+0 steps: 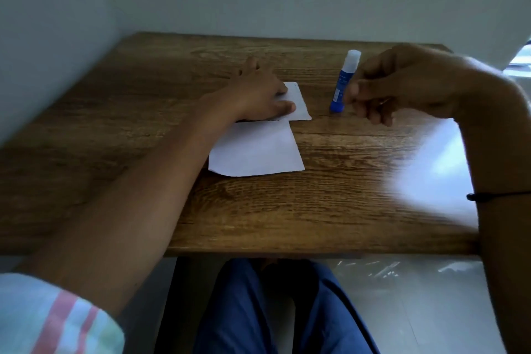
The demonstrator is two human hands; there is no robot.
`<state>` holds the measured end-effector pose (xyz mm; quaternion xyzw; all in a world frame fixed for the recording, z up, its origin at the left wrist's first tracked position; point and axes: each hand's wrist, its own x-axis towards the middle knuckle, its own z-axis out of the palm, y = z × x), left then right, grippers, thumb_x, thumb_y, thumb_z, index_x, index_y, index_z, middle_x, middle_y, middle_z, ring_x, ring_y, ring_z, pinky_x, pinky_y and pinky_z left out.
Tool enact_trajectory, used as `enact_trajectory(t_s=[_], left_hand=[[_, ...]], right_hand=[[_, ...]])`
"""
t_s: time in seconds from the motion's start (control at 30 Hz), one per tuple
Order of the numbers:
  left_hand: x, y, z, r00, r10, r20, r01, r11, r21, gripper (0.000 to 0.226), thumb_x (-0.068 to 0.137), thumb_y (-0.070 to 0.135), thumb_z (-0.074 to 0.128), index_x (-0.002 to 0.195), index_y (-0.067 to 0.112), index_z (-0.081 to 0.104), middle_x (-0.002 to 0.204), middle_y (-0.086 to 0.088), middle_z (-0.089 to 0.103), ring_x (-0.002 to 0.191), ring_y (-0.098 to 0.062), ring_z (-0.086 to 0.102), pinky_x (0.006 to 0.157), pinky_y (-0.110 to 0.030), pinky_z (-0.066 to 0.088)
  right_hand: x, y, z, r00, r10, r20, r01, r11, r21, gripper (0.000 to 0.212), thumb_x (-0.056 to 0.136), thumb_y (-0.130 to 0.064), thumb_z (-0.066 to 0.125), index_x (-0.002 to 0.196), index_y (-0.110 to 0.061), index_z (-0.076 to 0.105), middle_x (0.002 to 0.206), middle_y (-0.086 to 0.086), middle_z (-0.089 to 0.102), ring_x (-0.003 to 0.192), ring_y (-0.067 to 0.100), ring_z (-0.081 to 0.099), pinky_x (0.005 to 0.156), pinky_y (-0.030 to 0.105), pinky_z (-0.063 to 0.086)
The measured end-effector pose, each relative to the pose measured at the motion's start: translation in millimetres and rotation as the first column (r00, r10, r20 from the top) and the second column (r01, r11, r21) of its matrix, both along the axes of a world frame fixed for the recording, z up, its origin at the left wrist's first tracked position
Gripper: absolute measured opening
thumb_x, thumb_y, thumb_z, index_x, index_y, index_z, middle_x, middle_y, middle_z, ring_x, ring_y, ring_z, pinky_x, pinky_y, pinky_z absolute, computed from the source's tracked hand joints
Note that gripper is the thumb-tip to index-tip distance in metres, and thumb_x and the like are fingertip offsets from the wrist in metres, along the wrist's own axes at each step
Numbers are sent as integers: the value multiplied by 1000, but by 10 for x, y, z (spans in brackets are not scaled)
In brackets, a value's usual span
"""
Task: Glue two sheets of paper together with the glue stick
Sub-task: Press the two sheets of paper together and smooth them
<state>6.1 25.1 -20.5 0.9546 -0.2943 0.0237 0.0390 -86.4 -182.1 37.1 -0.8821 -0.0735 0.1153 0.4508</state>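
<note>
Two white paper sheets lie on the wooden table (316,210). The smaller far sheet (298,103) is partly covered by my left hand (258,92), which rests flat on it with fingers spread. Just in front of it, the larger near sheet (255,149) lies bare, and their edges meet. To the right of the sheets a blue glue stick (343,80) stands upright with its white cap on. My right hand (402,86) hovers right beside the stick with fingers loosely curled and the thumb tip close to the blue body. No grip on it shows.
A bright glare patch (431,167) covers the table's right side. A pale wall runs along the table's far and left edges. My legs in blue trousers (258,310) are under the near edge. A thin black band (482,197) circles my right wrist.
</note>
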Motion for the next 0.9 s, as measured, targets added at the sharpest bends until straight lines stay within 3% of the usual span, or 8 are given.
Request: enact_trajectory(t_s=[0.1,0.23,0.37,0.43,0.5,0.6,0.73,0.9], left_hand=[[9,0,-4,1000,-1,-7,1,1000,-26,45,87,48,43,118,20,57,132,-13,43,131,-37,16,103,-53,21],[20,-2,8,1000,0,-1,0,999,-35,37,88,41,44,113,20,61,128,-12,45,128,-38,18,99,-50,24],[1,-1,23,1000,-5,-19,4,997,-72,32,85,37,47,100,15,66,118,-11,49,124,-34,21,96,-47,25],[-18,-3,39,1000,-5,-29,3,996,-84,24,82,31,51,91,16,68,116,-12,50,123,-35,22,98,-48,25],[-28,-3,48,999,-6,-33,3,996,-85,19,82,27,52,87,19,68,115,-12,50,123,-36,22,99,-49,25],[-25,8,35,999,-3,-34,0,995,-101,24,85,31,48,92,17,67,109,-10,48,123,-35,22,95,-43,24],[-30,21,21,999,0,-39,-3,998,-70,34,88,40,43,105,19,65,119,-10,48,128,-35,21,104,-48,19],[-110,119,17,998,9,-60,-17,991,-133,37,84,44,51,114,24,60,132,-10,44,133,-39,17,106,-54,15]], right_hand=[[26,345,-158,998,57,24,-54,991,-123,27,78,-30,65,82,-4,67,63,6,67,54,14,61,46,19,50],[87,705,-355,961,36,276,82,911,-404,27,83,-42,60,76,-16,65,56,2,64,43,9,59,45,18,47],[97,841,-503,893,64,445,199,832,-518,38,79,-48,62,97,-15,62,80,-1,58,79,22,59,68,37,50],[103,909,-556,895,48,443,217,821,-528,36,79,-44,63,106,-21,56,90,0,58,89,26,57,68,38,46],[127,937,-575,916,15,400,214,826,-521,26,80,-37,63,100,-23,56,95,0,58,92,26,56,66,35,41],[131,935,-538,937,-5,350,180,864,-471,8,81,-24,62,77,-23,55,93,-2,58,91,22,55,73,38,47],[95,880,-452,964,-7,264,123,896,-427,24,84,-15,58,63,-25,51,76,-10,50,74,7,48,61,20,38],[-3,584,-295,997,-80,19,81,994,-78,21,85,-1,55,69,-14,55,73,7,58,66,24,54,57,29,47]])
